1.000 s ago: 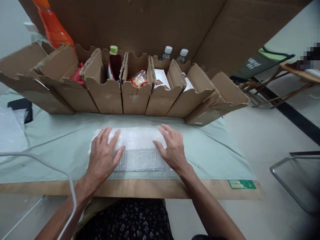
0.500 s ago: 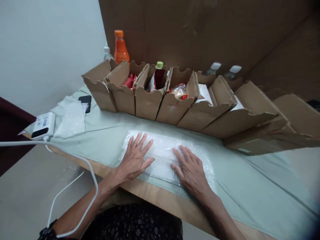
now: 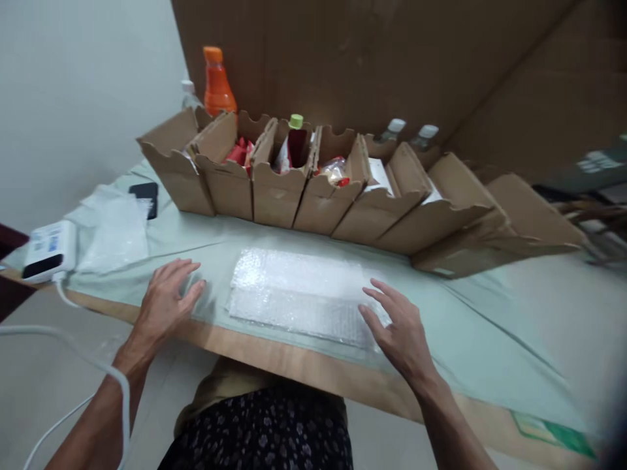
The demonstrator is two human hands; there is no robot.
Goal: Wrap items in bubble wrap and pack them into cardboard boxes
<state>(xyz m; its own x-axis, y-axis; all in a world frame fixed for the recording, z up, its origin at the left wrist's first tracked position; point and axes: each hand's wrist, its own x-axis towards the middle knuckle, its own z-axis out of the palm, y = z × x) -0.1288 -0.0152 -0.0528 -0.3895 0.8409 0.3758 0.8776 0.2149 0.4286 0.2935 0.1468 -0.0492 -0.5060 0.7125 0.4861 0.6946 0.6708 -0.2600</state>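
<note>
A brown cardboard panel (image 3: pixel 313 59) rises across the background beside a pale wall (image 3: pixel 88 85). Below it runs a table with a bare wooden edge (image 3: pixel 274 356), most of its top under a light green cloth (image 3: pixel 490 346). Along the back stands a curved row of open cardboard boxes (image 3: pixel 274 196), some holding red, white and clear-wrapped items; they hide the lower parts of an orange bottle (image 3: pixel 218 85) and of the clear bottles (image 3: pixel 425 136) behind them.

In front of the boxes, a folded bubble wrap sheet (image 3: pixel 294 294) lies flat on the cloth near the table edge. The left hand (image 3: pixel 169 294) is open and holds nothing, well clear of the sheet's left end. The right hand (image 3: pixel 396 326) is open too, fingers slightly curved over the sheet's right end; whether they touch it I cannot tell.

More clear wrap (image 3: pixel 117 225) lies at the far left, between a white device (image 3: pixel 51 245) and a black phone (image 3: pixel 147 196). A white cable (image 3: pixel 93 359) loops across the view of the left forearm.

Half a second ago both hands lay spread on the sheet; since then they have drawn apart, the left one off it altogether
</note>
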